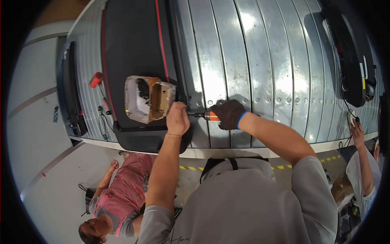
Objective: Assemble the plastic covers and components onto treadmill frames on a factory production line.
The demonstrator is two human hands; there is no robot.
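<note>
At near edge of ribbed metal bench (260, 61): right hand (230, 114), black-gloved, closed round orange-handled screwdriver (208, 116), shaft lying level, pointing left. Left hand (178, 118), bare, pinched shut at shaft tip beside black treadmill base (134, 44). Judged light, rigid, steel shaft slippery; best gripped at handle. Worn open tray (148, 99) just left, red mallet (96, 79) farther left.

A long conveyor of ribbed silver metal slats (260, 61) fills the view from nine to three o'clock, glaring under overhead light. At seven o'clock, pale grey floor (36, 134); at five o'clock, a yellow-and-black striped floor line (280, 167).
</note>
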